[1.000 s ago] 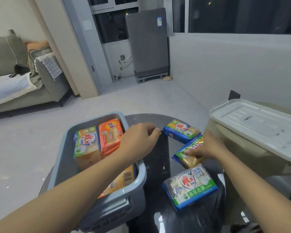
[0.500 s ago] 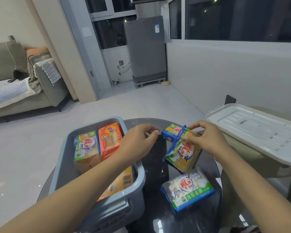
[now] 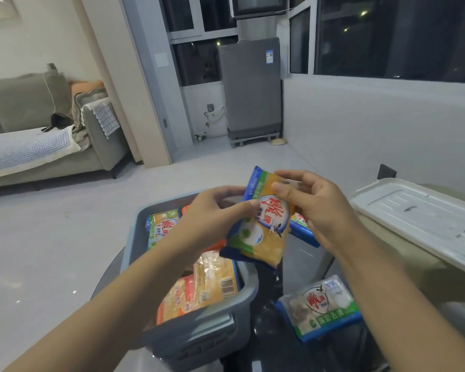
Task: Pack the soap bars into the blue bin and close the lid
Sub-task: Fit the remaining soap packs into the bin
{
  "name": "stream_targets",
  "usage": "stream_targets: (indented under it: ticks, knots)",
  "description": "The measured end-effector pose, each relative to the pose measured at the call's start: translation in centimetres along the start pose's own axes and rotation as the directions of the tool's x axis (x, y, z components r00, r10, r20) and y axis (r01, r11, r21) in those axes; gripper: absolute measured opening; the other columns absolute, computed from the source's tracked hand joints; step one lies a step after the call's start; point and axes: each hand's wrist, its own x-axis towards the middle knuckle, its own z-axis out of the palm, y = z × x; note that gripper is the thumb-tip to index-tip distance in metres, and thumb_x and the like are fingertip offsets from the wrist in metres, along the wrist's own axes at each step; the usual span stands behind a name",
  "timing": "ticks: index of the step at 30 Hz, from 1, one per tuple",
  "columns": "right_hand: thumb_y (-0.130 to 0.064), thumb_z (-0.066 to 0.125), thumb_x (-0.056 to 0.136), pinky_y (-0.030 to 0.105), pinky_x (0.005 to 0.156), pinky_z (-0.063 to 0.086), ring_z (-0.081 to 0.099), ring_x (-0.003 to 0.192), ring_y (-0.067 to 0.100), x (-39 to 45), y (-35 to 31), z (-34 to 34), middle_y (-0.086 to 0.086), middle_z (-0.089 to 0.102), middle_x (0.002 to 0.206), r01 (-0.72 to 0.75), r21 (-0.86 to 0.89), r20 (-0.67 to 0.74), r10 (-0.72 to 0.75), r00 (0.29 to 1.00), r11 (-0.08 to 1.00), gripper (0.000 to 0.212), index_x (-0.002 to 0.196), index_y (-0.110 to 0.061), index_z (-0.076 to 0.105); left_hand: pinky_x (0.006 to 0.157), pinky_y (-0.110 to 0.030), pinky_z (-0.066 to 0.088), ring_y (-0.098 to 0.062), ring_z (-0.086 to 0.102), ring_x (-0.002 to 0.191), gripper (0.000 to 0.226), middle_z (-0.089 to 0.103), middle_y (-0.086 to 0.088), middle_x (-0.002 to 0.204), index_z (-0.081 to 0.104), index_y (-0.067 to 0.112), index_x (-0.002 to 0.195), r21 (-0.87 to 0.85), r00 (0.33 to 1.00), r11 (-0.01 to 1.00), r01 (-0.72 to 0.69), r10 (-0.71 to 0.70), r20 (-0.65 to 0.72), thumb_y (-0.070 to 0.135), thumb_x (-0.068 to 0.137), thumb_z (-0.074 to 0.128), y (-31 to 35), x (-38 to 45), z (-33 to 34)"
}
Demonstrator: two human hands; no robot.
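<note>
A yellow soap bar [image 3: 263, 226], blue-edged and red-lettered, is being pinched by the left hand [image 3: 212, 218] at 9 o'clock; it is being gripped by the right hand [image 3: 314, 208] at 2 o'clock.

Two bare forearms reach in from the lower edge, uncovered from the frame's border to the wrists, no sleeve showing on either; the left hand [image 3: 212, 218] and the right hand [image 3: 314, 210] wear no gloves, rings, watch or bands, with short, unpainted nails on the visible thumbs and fingers
</note>
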Motion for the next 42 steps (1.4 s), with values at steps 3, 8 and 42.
stream_targets:
  ticks: [3, 8, 42]
  knots:
    - [-0.02, 0.075, 0.071, 0.034, 0.08, 0.056, 0.068, 0.096, 0.016, 0.2, 1.5, 1.9, 0.0, 0.069, 0.106, -0.017, -0.094, 0.038, 0.021, 0.999, 0.995, 0.038, 0.105, -0.029, 0.061, 0.057, -0.029, 0.06, -0.022, 0.074, 0.076, 0.018, 0.077, -0.009, 0.089, 0.068, 0.017, 0.097, -0.175, 0.988, 0.979, 0.107, -0.124, -0.09, 0.026, 0.081, 0.069, -1.5, -1.6, -1.5]
    - [-0.035, 0.076, 0.071, 0.02, 0.076, 0.054, 0.066, 0.088, -0.002, -0.7, 2.9, 4.5, -0.014, 0.071, 0.094, -0.036, -0.355, 0.097, 0.076, 0.992, 0.934, 0.03, 0.099, -0.031, 0.067, 0.066, -0.041, 0.061, -0.029, 0.073, 0.077, 0.032, 0.075, -0.018, 0.095, 0.059, 0.006, 0.106, -0.312, 0.96, 0.932, 0.184, -0.239, -0.147, 0.025, 0.082, 0.068, -3.5, -3.8, -3.3]
    - [-0.025, 0.068, 0.081, 0.015, 0.061, 0.04, 0.06, 0.076, 0.002, -3.9, 3.7, -2.7, -0.011, 0.068, 0.083, -0.061, -0.58, 0.05, 0.111, 0.993, 0.812, 0.008, 0.088, -0.029, 0.071, 0.083, -0.006, 0.037, -0.002, 0.049, 0.104, 0.032, 0.045, 0.003, 0.124, 0.052, 0.022, 0.122, 0.517, 0.935, 0.843, -0.15, 0.29, -0.202, 0.025, 0.091, 0.051, -2.5, -3.6, 4.5]
